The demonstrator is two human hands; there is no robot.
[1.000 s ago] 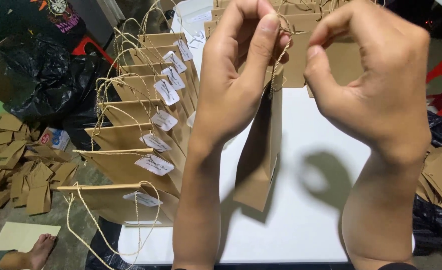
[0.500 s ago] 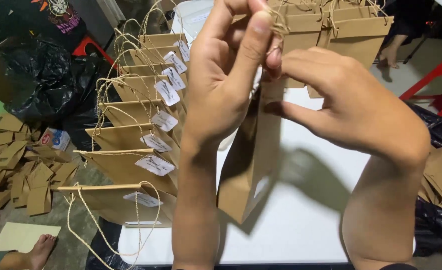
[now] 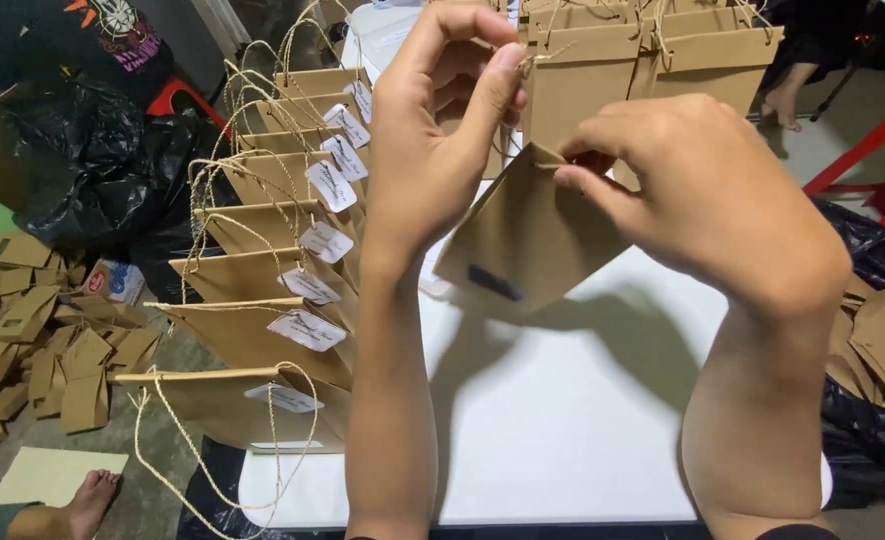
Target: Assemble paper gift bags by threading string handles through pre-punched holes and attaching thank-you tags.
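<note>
Both hands are raised over the white bench (image 3: 563,420), working on one small brown paper bag (image 3: 528,245) that hangs in the air between them, tilted with its bottom corner toward the near left. The left hand (image 3: 433,150) is clenched on the thin twine handle (image 3: 533,58) above the bag's mouth, thumb and forefinger pinching it tight. The right hand (image 3: 703,190) grips the bag's top edge, its fingertips (image 3: 573,178) pressed at the rim where the twine enters the paper.

The bag looks very light and only half stiff: kraft paper that keeps its folds but would crease or tear at the punched holes if pulled hard. The twine is soft and rough, so it should not slip, yet it is thin enough to need a fingertip pinch. The safest hold seems to be the folded top rim, where the paper is doubled, rather than the flat side panels.

Along the left edge of the bench stands a row of finished bags (image 3: 263,270) with twine handles and white tags (image 3: 331,185). More bags (image 3: 653,60) stand at the far side. Flat folded bags (image 3: 33,340) lie on the floor at the left, beside black plastic sacks (image 3: 93,170). A bare foot (image 3: 88,500) shows at the near left.
</note>
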